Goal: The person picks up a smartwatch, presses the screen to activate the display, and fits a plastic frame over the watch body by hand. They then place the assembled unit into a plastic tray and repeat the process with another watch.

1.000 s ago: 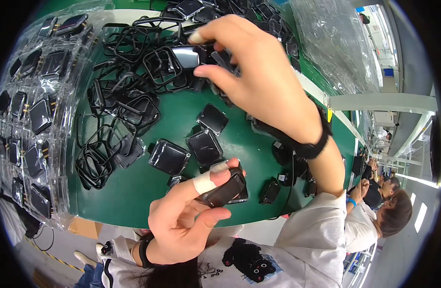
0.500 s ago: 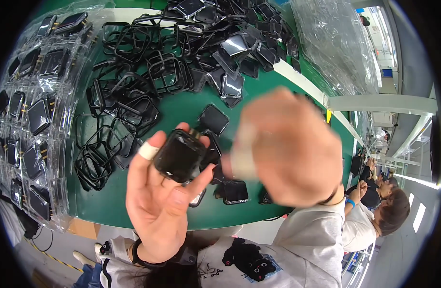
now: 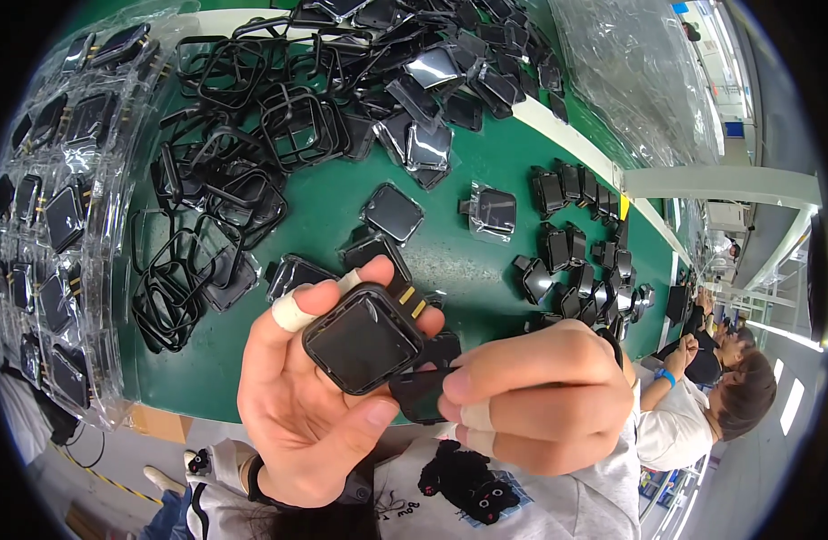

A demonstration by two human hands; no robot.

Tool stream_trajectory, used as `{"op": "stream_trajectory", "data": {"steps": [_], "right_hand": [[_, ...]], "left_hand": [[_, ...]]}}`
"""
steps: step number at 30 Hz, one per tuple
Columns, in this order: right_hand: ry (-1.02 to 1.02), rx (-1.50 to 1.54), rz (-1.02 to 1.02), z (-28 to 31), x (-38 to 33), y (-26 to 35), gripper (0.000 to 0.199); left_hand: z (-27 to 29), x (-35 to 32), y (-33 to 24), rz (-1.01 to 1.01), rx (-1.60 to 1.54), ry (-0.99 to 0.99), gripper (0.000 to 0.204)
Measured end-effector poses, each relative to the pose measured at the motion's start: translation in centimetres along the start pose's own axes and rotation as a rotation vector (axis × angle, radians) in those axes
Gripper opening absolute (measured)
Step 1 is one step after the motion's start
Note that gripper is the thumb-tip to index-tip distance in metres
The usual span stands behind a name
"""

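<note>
My left hand [image 3: 292, 418], with pale tape on its fingertips, cradles a black square watch-like module [image 3: 364, 340] palm up. Two gold contact strips stick out at the module's upper right side, and its face looks dark and flat. Close by on the right, my right hand [image 3: 549, 396] pinches a thin dark flat piece [image 3: 418, 396] between thumb and fingers. That piece overlaps the module's lower right corner in view; whether the two touch, I cannot tell. Just beyond my left fingers, several film-wrapped black modules lie on the green table, one a dark square [image 3: 393, 212].
Tangled black square frames [image 3: 171, 310] lie at the left, beside a clear plastic tray [image 3: 108, 351] of modules. A heap of black pieces [image 3: 432, 67] fills the back. Rows of small black modules [image 3: 558, 247] stand at right, near a white rail [image 3: 729, 183]. Co-workers sit far right.
My right hand has come down to the module and now pinches the dark flat piece. The left hand has turned the module slightly and brought it nearer. Modules on the right are uncovered.
</note>
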State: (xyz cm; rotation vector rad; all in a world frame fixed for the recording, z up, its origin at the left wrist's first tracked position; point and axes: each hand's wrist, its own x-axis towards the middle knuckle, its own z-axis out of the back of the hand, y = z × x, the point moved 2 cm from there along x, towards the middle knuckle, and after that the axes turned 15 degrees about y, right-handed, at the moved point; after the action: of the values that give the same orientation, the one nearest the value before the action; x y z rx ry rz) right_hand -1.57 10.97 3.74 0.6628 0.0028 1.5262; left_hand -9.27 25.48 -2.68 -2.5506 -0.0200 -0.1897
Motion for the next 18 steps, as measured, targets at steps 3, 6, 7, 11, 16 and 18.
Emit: {"op": "stream_trajectory", "data": {"steps": [3, 6, 7, 11, 16, 18], "right_hand": [[-0.029, 0.026, -0.011, 0.0, -0.3, 0.1, 0.019], [-0.059, 0.090, -0.049, -0.1, -0.6, 0.1, 0.020], [-0.046, 0.095, -0.049, -0.2, -0.6, 0.1, 0.020], [0.000, 0.069, -0.065, 0.4, -0.1, -0.1, 0.020], [0.134, 0.156, -0.113, 2.8, 0.6, -1.3, 0.019], [0.183, 0.235, -0.126, 2.7, 0.7, -1.2, 0.019]], "left_hand": [[-0.1, 0.1, -0.1, -0.013, 0.031, 0.011, 0.073], [-0.2, 0.1, -0.1, -0.020, 0.048, 0.000, 0.073], [-0.3, 0.1, -0.1, -0.023, 0.056, -0.009, 0.073], [-0.5, 0.2, -0.1, -0.007, 0.030, -0.085, 0.072], [-0.1, 0.6, 0.3, -0.011, 0.130, 0.022, 0.056], [-0.2, 0.5, 0.5, 0.009, 0.150, 0.052, 0.055]]}}
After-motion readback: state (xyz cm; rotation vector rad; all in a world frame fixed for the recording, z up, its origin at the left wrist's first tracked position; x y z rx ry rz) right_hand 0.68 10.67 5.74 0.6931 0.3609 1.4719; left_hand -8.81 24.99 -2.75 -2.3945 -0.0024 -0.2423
